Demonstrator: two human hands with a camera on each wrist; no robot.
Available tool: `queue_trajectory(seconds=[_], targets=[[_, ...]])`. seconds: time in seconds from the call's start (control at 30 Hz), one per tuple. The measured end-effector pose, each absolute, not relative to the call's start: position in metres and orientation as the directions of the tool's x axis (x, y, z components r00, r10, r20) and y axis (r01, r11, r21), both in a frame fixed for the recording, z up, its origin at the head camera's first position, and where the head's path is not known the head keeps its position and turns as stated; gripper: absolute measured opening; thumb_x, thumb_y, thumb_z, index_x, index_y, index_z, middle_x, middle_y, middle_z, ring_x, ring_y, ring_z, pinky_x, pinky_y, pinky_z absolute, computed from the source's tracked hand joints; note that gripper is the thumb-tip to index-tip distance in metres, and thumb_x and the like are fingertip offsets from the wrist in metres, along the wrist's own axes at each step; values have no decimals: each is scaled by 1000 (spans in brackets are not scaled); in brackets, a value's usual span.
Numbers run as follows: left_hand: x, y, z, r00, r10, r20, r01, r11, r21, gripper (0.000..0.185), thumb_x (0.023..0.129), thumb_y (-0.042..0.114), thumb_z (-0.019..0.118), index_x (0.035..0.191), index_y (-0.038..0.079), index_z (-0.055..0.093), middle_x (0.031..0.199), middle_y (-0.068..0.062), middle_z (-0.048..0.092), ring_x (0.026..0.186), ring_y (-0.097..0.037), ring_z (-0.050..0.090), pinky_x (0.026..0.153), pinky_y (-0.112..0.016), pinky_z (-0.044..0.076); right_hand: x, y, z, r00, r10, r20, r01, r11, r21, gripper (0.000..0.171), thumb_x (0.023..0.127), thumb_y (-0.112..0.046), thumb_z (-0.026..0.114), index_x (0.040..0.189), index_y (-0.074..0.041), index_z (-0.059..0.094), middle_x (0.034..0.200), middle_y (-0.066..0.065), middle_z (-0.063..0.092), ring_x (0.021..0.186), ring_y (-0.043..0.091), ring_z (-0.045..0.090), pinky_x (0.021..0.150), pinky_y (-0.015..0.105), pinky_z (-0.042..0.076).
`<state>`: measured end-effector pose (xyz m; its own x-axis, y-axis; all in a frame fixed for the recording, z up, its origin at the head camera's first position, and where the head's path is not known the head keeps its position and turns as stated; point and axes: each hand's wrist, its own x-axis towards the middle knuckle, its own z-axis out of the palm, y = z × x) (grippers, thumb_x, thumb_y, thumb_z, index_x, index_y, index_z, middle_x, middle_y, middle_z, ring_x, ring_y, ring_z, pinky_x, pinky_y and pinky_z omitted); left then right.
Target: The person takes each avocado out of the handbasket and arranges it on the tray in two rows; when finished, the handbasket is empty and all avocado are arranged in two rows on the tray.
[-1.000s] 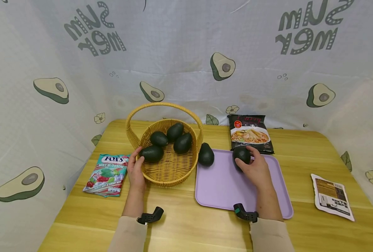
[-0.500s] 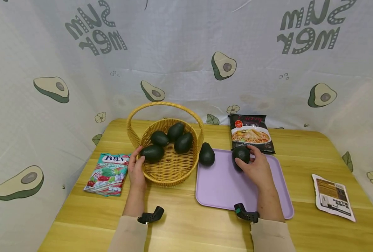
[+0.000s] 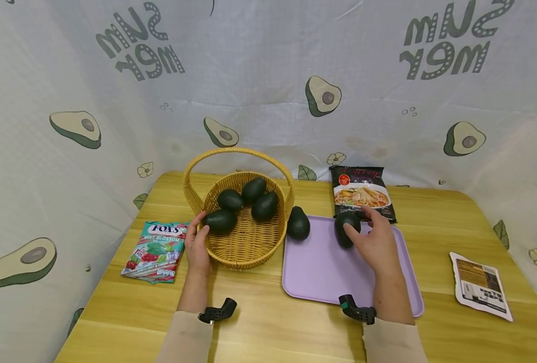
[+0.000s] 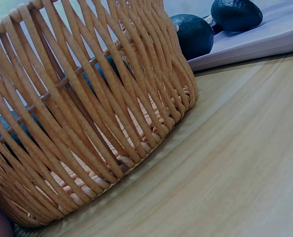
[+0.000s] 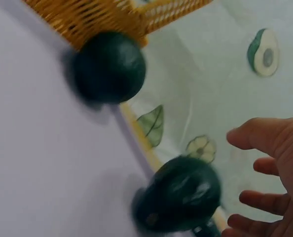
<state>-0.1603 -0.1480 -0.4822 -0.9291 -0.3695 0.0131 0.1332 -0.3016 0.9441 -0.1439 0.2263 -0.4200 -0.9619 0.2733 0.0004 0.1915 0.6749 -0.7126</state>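
My left hand [image 3: 197, 249] holds the left side of a yellow woven basket [image 3: 245, 254], thumb over the rim beside an avocado [image 3: 220, 222]. Several dark green avocados lie in that basket, toward its back and left. On the lilac tray [image 3: 322, 272], one avocado [image 3: 298, 224] rests at the left back corner and another avocado [image 3: 344, 234] near the back edge. My right hand [image 3: 379, 247] is just right of that second one, fingers spread. In the right wrist view, a gap shows between the right hand [image 5: 279, 182] and the avocado [image 5: 181, 195].
A black noodle packet [image 3: 362, 194] lies behind the tray. Left of the basket is a FOX'S candy bag [image 3: 157, 252], and a white-edged pouch [image 3: 480, 285] lies at the far right. A printed curtain [image 3: 259, 85] hangs behind the wooden table [image 3: 268, 322].
My right hand has let go of the avocado on the tray and drawn slightly back to the right, its fingers spreading. The left hand stays on the basket.
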Motion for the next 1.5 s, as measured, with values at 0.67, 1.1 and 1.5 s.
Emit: queue_trajectory(seconds=[0.67, 1.1, 1.5], targets=[[-159, -150, -484, -931, -365, -9, 108, -299, 948, 40, 103, 10, 47, 141, 7, 58, 157, -6, 41, 144, -19, 36, 105, -18, 37, -117, 143, -387, -904, -65, 422, -379, 576, -724, 40, 90, -9, 77, 128, -8, 67, 125, 12, 68, 113, 26, 66, 97, 36, 56], [-160, -150, -485, -932, -362, -8, 111, -306, 945, 40, 102, 9, 47, 140, 7, 59, 157, -7, 42, 144, -18, 37, 105, -18, 37, -118, 81, -404, -903, -316, 292, -426, 561, -709, 39, 93, -23, 75, 131, -17, 66, 130, 1, 64, 115, 19, 63, 95, 44, 55], [-161, -152, -485, -929, -371, -7, 111, -297, 948, 41, 102, 9, 47, 142, 3, 56, 151, -5, 47, 138, -16, 42, 105, -18, 39, -152, 18, -413, -869, -449, 208, -459, 574, -678, 45, 94, -25, 73, 136, -14, 63, 136, 6, 59, 127, 25, 59, 106, 44, 50]])
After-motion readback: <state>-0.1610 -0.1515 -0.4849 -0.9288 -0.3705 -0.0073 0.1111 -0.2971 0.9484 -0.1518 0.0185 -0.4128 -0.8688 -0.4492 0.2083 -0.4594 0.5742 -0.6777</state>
